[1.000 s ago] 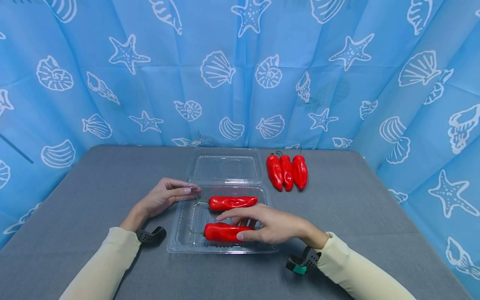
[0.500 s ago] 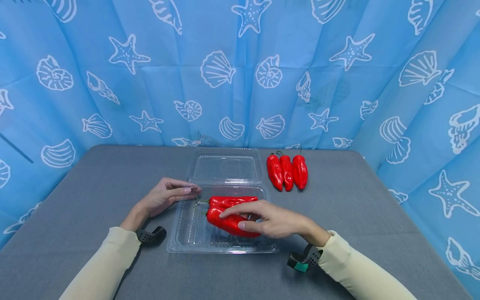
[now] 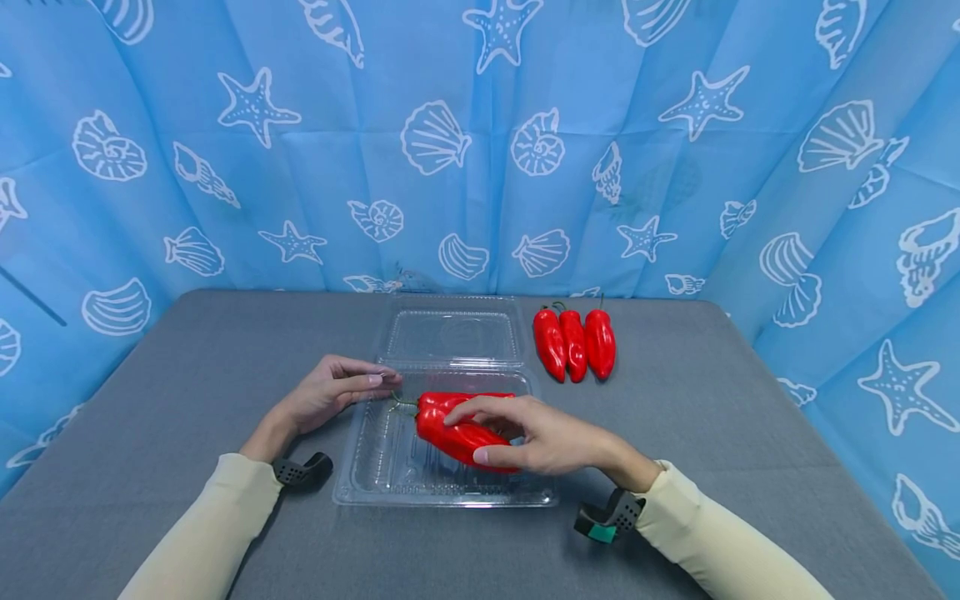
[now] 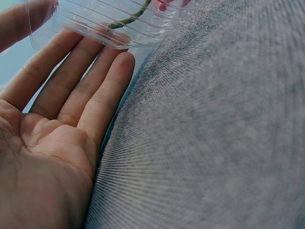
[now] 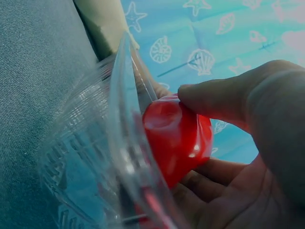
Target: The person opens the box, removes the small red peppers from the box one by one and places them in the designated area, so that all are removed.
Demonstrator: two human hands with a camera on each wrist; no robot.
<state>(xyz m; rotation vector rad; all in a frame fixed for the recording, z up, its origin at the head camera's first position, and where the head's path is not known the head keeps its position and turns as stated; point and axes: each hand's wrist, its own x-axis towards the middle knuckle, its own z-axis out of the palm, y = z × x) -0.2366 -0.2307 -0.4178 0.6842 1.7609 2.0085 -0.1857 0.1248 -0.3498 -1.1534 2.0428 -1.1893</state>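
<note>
A clear plastic clamshell container (image 3: 405, 487) lies with its lid folded back on the table. My left hand (image 3: 330, 393) pinches its left rim between thumb and fingers; in the left wrist view the fingers (image 4: 95, 93) stretch straight under the plastic wall. My right hand (image 3: 551, 437) grips a red pepper (image 3: 450, 435), thumb on the near side and fingers over the far side. That pepper is slightly slanted, over the container's base. Close behind it, another red pepper (image 3: 438, 401) lies along the base, partly covered by the held one and my right fingers.
Three more red peppers (image 3: 574, 346) lie side by side on the grey table (image 3: 675, 400), right of the open lid (image 3: 453, 333). A blue curtain (image 3: 487, 192) with white shell and starfish prints hangs behind the table.
My right hand has shifted the front pepper away from the container's front edge, up against the rear pepper, and it now slants. The left hand has stayed in place.
</note>
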